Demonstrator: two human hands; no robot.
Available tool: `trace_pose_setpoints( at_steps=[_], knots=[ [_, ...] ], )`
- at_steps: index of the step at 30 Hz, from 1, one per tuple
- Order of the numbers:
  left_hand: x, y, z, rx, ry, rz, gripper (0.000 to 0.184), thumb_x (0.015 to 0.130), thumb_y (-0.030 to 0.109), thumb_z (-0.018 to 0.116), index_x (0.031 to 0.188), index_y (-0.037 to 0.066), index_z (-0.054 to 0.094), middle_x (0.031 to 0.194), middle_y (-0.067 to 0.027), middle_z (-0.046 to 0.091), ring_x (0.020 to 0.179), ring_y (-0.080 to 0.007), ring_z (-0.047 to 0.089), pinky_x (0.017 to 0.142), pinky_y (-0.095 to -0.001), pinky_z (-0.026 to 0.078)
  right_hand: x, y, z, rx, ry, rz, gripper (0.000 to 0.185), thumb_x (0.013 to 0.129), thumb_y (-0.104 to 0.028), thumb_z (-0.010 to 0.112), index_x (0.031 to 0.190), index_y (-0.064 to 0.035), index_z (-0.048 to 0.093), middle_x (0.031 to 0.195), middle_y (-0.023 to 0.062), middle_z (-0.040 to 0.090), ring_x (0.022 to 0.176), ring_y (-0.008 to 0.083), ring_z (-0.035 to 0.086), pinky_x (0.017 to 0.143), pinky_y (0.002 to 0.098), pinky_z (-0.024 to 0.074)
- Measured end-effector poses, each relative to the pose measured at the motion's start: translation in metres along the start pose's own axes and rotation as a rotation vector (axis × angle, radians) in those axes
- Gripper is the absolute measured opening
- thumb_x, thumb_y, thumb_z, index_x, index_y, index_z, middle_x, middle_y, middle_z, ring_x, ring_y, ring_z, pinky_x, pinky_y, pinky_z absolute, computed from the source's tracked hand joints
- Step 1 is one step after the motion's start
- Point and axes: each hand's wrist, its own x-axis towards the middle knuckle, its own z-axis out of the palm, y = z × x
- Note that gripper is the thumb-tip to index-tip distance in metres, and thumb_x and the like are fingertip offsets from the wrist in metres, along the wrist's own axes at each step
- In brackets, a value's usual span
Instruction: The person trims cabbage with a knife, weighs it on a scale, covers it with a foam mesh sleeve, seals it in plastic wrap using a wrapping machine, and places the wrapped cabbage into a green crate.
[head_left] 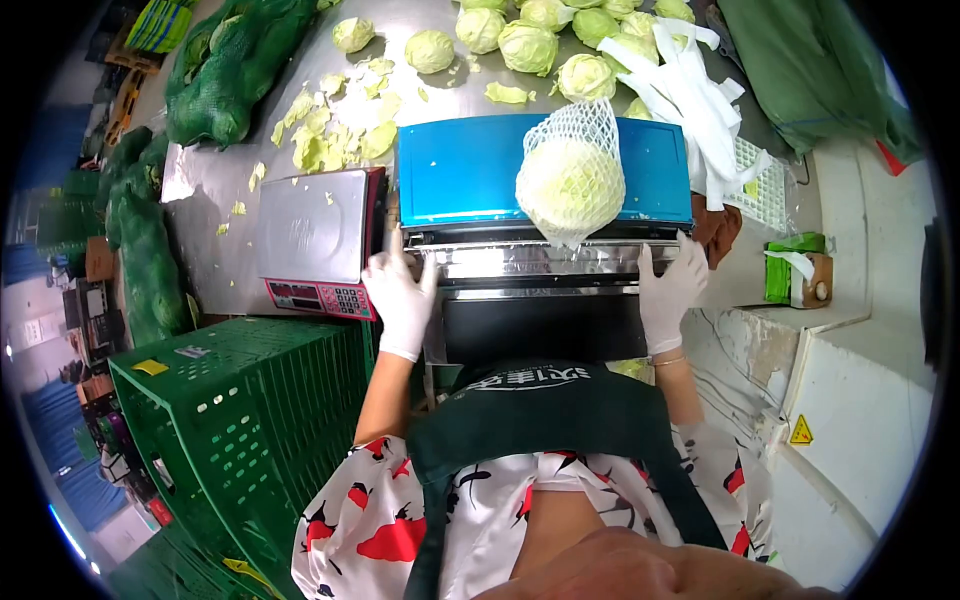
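Note:
A blue-topped machine (pixel 460 170) with a shiny metal front bar (pixel 540 260) stands at the centre. On its blue top lies a cabbage in white foam netting (pixel 571 190), the netting's loose end pointing away from me. My left hand (pixel 400 295), in a white glove, is at the bar's left end, fingers spread and thumb apart. My right hand (pixel 672 292), gloved too, is at the bar's right end with its fingers apart. Neither hand holds anything that I can see. The cabbage lies between and beyond the two hands.
Loose cabbages (pixel 528 47) and torn leaves (pixel 318 135) lie on the metal table (pixel 240 205). A scale (pixel 315 228) stands left of the machine, above green crates (pixel 250 410). White foam nets (pixel 690 110) are piled at the back right. Green mesh sacks (pixel 225 80) lie at the left.

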Motion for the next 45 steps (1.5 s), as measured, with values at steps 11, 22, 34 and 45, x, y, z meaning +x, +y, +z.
trace_pose_setpoints(
  at_steps=[11, 22, 34, 45],
  knots=[
    [-0.003, 0.008, -0.042, -1.093, -0.516, -0.159, 0.019, 0.089, 0.012, 0.068, 0.103, 0.003, 0.076, 0.087, -0.004, 0.068, 0.08, -0.0118, 0.06, 0.074, -0.0253, 0.047, 0.003, 0.016, -0.043, 1.085, -0.693, 0.442, 0.021, 0.088, -0.006, 0.062, 0.105, 0.0015, 0.071, 0.092, 0.0037, 0.068, 0.088, 0.0104, 0.06, 0.085, 0.0252, 0.045],
    [0.12, 0.073, -0.046, -0.677, -0.402, 0.528, 0.137, 0.058, 0.042, 0.093, 0.155, -0.001, 0.006, 0.16, -0.025, 0.013, 0.148, -0.0365, 0.018, 0.12, -0.0452, 0.016, 0.146, -0.023, -0.074, 0.88, -0.79, -0.297, 0.11, 0.064, -0.021, 0.089, 0.152, 0.0006, 0.027, 0.157, 0.0163, 0.029, 0.146, 0.0278, 0.025, 0.118, 0.0378, 0.0224],
    [0.094, 0.104, 0.018, -1.495, -0.892, -0.135, 0.077, 0.087, 0.027, 0.072, 0.149, 0.002, 0.032, 0.141, -0.0112, 0.049, 0.126, -0.0204, 0.051, 0.102, -0.0362, 0.046, 0.099, -0.048, 0.035, 1.417, -1.04, 0.16, 0.08, 0.087, -0.037, 0.071, 0.145, 0.0052, 0.037, 0.137, 0.0114, 0.052, 0.125, 0.0192, 0.049, 0.106, 0.0309, 0.0387],
    [-0.083, 0.039, 0.019, -1.35, -1.553, -0.649, 0.08, 0.094, 0.066, 0.045, 0.149, 0.008, 0.035, 0.136, -0.0139, 0.056, 0.123, -0.0252, 0.055, 0.098, -0.0443, 0.046, -0.069, -0.025, -0.019, 1.29, -1.634, 0.779, 0.067, 0.102, -0.048, 0.044, 0.147, 0.0011, 0.035, 0.138, 0.0107, 0.052, 0.124, 0.018, 0.053, 0.107, 0.0299, 0.0407]
  ],
)
